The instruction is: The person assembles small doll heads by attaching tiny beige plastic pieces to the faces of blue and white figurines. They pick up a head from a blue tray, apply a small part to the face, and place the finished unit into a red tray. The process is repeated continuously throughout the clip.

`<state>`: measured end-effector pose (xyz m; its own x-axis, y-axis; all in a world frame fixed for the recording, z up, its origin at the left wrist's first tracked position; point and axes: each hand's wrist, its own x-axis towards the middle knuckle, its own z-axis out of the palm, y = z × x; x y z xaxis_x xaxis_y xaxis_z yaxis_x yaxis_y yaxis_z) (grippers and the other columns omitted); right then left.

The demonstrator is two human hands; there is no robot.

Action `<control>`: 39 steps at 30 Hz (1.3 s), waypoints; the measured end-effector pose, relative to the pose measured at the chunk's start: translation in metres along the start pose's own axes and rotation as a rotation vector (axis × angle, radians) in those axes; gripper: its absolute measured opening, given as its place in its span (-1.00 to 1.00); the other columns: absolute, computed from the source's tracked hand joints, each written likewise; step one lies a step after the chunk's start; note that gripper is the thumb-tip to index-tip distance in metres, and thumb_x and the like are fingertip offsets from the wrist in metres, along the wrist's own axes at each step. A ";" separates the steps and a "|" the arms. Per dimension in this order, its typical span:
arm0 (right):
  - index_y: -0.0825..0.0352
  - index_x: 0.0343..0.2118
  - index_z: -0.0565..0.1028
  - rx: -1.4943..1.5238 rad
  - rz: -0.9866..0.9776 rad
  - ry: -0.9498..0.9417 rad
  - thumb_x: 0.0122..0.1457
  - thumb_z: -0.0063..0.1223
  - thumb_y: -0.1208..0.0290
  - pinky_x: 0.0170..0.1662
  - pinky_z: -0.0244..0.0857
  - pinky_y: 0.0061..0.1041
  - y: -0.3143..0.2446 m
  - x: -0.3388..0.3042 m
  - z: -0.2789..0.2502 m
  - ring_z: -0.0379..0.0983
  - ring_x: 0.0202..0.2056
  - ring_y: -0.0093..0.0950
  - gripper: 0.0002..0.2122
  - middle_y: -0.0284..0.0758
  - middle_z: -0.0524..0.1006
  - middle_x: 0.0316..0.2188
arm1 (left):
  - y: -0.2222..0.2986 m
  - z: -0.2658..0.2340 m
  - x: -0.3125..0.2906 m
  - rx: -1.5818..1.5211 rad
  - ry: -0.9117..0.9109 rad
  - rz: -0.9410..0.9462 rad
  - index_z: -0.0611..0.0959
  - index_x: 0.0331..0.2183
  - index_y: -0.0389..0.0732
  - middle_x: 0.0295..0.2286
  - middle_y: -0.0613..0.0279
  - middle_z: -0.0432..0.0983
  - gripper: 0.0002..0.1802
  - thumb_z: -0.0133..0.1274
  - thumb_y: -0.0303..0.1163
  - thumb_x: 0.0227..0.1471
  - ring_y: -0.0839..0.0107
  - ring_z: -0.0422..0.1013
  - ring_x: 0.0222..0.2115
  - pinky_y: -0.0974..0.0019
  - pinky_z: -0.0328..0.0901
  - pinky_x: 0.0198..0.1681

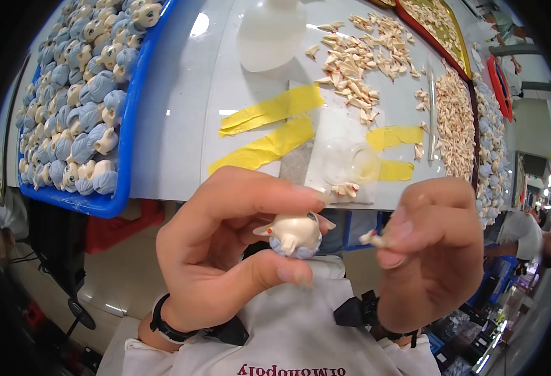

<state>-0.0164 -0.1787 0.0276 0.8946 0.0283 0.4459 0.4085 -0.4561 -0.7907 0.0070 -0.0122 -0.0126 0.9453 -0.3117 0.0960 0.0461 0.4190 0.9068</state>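
My left hand [216, 244] is closed around a small doll head [295, 233], thumb below and fingers above. The head is cream with blue-grey hair; a pointed ear with a red dot sticks out on its left side, and another point shows at its right. Off to the right, my right hand [435, 244] pinches a small cream ear piece [371, 238] with a red spot between thumb and fingertips. A gap separates this piece from the head. Just beyond the hands, a round clear dish [366, 160] stands at the table's near edge, with a few ear pieces [346, 190] beside it.
Many doll heads fill a blue tray [124, 156] at left. Loose ear pieces [357, 62] lie heaped on the white table [175, 113], with more at right beside a metal bar [431, 116]. Yellow tape strips [269, 141] and a translucent bottle [269, 37] are near the middle.
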 end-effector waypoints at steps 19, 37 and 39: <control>0.31 -0.41 0.47 0.029 0.027 0.047 -0.30 0.29 0.60 -0.43 0.21 -0.63 -0.014 -0.012 0.000 0.33 -0.47 -0.51 -0.70 -0.30 0.41 -0.45 | 0.012 0.010 -0.008 0.144 -0.002 0.132 0.54 -0.30 -0.35 -0.38 0.11 0.43 -0.49 0.35 -0.55 -0.43 0.41 0.39 -0.37 0.45 0.27 -0.34; 0.33 -0.27 0.42 -1.278 0.344 0.300 -0.04 -0.10 0.58 -0.19 0.23 -0.36 0.082 -0.041 -0.257 0.33 -0.24 -0.19 -0.78 -0.17 0.39 -0.30 | 0.062 -0.017 0.013 1.155 0.004 0.364 0.51 -0.33 -0.24 -0.26 0.09 0.39 -0.69 0.14 -0.52 -0.27 0.17 0.31 -0.21 0.26 0.20 -0.13; 0.35 -0.24 0.40 -1.159 0.526 0.309 -0.03 -0.11 0.56 -0.17 0.22 -0.36 0.080 -0.042 -0.257 0.32 -0.21 -0.20 -0.76 -0.17 0.38 -0.28 | 0.074 -0.022 0.013 1.177 0.015 0.334 0.54 -0.31 -0.23 -0.25 0.08 0.39 -0.67 0.15 -0.57 -0.26 0.18 0.33 -0.22 0.27 0.24 -0.15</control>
<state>-0.0679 -0.4452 0.0533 0.7566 -0.5201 0.3964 -0.5058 -0.8496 -0.1494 0.0298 0.0332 0.0465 0.8585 -0.3239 0.3977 -0.5128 -0.5530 0.6567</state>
